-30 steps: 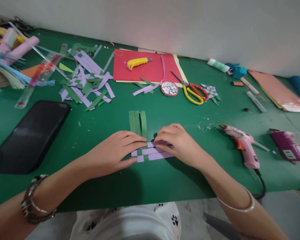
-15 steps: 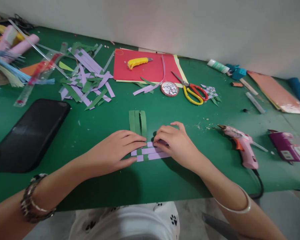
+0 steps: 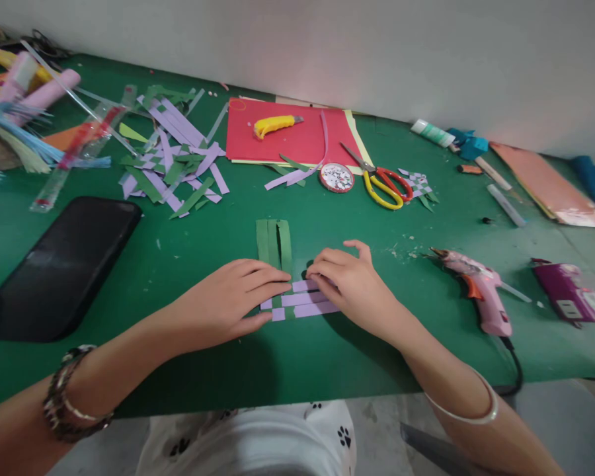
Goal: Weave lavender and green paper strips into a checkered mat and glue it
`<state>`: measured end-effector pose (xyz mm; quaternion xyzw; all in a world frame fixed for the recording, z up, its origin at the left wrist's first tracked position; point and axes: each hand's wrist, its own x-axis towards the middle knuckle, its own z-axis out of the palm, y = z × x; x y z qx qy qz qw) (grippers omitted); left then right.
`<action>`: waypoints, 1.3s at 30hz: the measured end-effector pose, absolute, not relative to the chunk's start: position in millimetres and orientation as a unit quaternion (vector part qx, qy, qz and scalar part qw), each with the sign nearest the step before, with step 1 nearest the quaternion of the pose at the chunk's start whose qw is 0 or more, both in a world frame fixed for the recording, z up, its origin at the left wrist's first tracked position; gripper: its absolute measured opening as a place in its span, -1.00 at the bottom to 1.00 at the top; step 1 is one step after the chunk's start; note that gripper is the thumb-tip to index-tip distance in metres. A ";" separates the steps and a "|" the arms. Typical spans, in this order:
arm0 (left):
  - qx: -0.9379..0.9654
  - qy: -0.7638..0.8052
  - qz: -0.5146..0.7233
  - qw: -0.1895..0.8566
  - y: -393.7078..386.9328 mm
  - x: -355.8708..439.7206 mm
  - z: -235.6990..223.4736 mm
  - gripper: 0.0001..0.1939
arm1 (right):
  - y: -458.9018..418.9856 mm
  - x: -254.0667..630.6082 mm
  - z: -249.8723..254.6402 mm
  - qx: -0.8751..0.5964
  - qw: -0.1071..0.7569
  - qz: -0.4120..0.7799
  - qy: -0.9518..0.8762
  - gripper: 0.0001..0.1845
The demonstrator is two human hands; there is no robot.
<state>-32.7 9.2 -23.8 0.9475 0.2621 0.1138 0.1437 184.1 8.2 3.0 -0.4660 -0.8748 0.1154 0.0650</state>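
Note:
Purple paper strips [image 3: 311, 309] lie crosswise, interlaced with green paper strips [image 3: 268, 242] in a small checkered weave on the table in front of me. The green strips stand out beyond the weave on its far side. My left hand [image 3: 225, 295] rests over the left part of the weave, fingers stretched out and pressing it flat. My right hand [image 3: 354, 285] is at the right ends of the purple strips, its thumb and fingertips pinched on the farthest purple strip. The exact fingertip contact is partly hidden by the hand.
A phone [image 3: 62, 268] lies left. Loose paper strips [image 3: 173, 155] are heaped behind it. Red paper [image 3: 277, 142] with a yellow cutter [image 3: 275, 124] lies at the back, scissors [image 3: 384, 185] beside it. A pink glue gun [image 3: 480, 284] and purple box [image 3: 570, 287] are at right.
My right hand has shifted very slightly to the right along the purple strip. My left hand stays over the weave, and the things on the table have not moved.

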 end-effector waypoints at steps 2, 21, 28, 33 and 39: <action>0.948 0.260 0.114 0.142 9.0 -32.6 -23.7 -0.66 | 7.0 184.5 5.4 -0.480 0.083 0.111 -0.866 -0.74; 0.954 0.258 0.103 0.113 7.4 -30.6 -25.5 -0.64 | 6.8 180.5 -1.1 -0.507 0.097 0.097 -0.851 -0.86; 0.962 0.248 0.083 0.077 5.7 -29.3 -24.2 -0.63 | 5.1 177.7 -0.8 -0.518 0.102 0.083 -0.845 -0.81; 0.963 0.240 0.097 0.071 5.7 -29.1 -23.7 -0.63 | 2.5 175.8 -0.4 -0.529 0.107 0.070 -0.839 -0.82; 0.963 0.244 0.092 0.072 5.3 -29.2 -24.6 -0.64 | 2.2 176.9 5.7 -0.534 0.094 0.108 -0.833 -0.74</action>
